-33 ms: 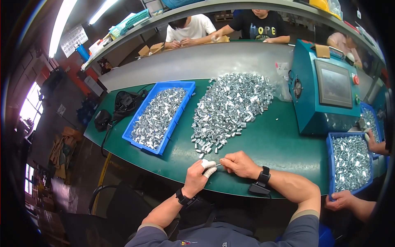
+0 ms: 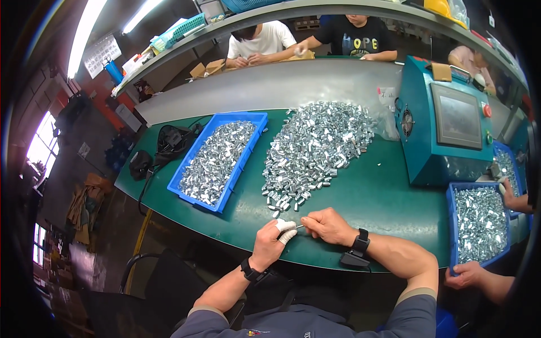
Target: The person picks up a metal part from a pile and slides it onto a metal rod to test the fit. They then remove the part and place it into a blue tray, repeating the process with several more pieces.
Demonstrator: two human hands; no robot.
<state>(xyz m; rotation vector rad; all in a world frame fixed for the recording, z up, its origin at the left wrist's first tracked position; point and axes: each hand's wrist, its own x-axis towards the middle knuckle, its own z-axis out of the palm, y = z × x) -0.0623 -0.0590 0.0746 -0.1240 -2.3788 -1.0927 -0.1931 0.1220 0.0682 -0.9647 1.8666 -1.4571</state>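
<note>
Above the near edge of the green table, my two hands meet. White coverings wrap the thumb and a finger of my left hand (image 2: 269, 241); its fingers are closed, and what they hold is hidden. My right hand (image 2: 331, 226) pinches a thin metal rod (image 2: 300, 227) whose far end points into the left fingers. Just beyond them lies a big heap of small shiny metal sleeves (image 2: 315, 149), with a few loose ones nearest my left hand. To the left of the heap stands a blue tray (image 2: 221, 204) full of similar metal pieces.
A teal machine with a screen (image 2: 459, 115) stands at the right. Beside it, a co-worker's hand (image 2: 466, 275) grips another blue tray (image 2: 451, 225) of metal pieces. A black bag (image 2: 169, 139) lies at the left of the table (image 2: 372, 219). A shelf (image 2: 259, 12) spans above; people sit beyond.
</note>
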